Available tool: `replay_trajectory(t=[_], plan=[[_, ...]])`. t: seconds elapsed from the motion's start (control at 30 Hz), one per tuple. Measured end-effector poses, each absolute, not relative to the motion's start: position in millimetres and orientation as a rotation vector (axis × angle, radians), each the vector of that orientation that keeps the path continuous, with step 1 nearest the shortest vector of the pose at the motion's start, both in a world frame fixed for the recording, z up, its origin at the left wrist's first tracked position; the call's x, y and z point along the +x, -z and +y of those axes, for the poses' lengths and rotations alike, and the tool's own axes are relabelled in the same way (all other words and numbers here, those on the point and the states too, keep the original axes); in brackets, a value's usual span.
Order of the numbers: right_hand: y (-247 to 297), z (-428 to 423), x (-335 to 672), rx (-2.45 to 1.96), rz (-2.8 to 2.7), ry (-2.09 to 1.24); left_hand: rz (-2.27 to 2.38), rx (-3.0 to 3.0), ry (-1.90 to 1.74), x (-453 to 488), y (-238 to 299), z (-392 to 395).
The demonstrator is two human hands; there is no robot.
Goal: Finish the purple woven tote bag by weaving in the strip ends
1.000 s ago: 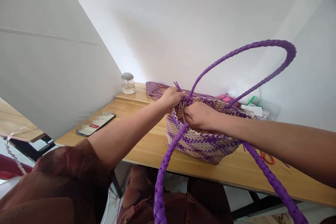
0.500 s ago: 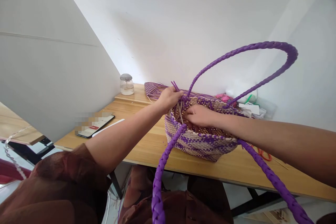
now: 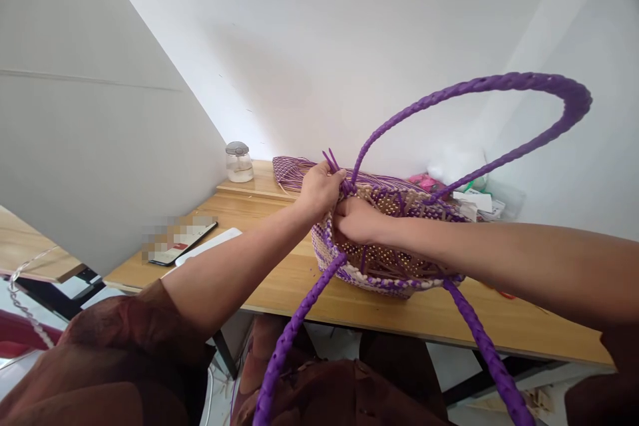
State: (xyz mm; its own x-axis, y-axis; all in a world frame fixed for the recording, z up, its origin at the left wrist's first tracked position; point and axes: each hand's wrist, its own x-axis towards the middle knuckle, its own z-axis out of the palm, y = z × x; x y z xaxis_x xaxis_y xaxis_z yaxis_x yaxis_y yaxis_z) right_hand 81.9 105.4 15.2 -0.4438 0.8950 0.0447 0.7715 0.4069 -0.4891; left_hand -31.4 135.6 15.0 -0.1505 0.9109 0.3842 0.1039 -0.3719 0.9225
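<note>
A woven bag point(image 3: 372, 283) in purple and cream strips stands on the table, its mouth tipped toward me. One braided purple handle point(image 3: 499, 83) arches up at the back. The other handle point(image 3: 299, 319) hangs down over the front. My left hand point(image 3: 322, 192) pinches the bag's left rim, and pointed purple strip ends point(image 3: 329, 160) poke up beside its fingers. Inside the mouth, just below the left hand, my right hand point(image 3: 357, 219) is closed against the inner left wall. Its fingertips are hidden, and what they grip cannot be made out.
Behind the bag lies a flat woven purple piece point(image 3: 292, 173) with long loose strips. A lidded glass jar point(image 3: 239, 163) stands at the back left. A phone point(image 3: 184, 243) and a white flat object point(image 3: 210, 246) lie left. Papers point(image 3: 474, 201) sit at the right, by the wall.
My right hand has moved left and up inside the bag, closer to my left hand. The bag's mouth has tilted further toward me, showing more of its inside. The left hand keeps its hold.
</note>
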Motion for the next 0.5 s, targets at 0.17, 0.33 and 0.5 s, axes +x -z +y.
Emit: replay_trajectory(t=[0.17,0.33,0.5], plan=[[-16.0,111.5,76.7,-1.339,-2.496,-0.49,1.113,1.421,-1.643,-30.9,-13.1,139.3],[-33.9,117.5,98.9,-1.39,-2.641,-0.619,1.08,1.452,-1.614,-35.1,-12.8,145.5],[-49.3,121.9,123.8,-1.62,-2.558,-0.544,1.099,1.538,-1.549,-37.7,-12.6,149.2]])
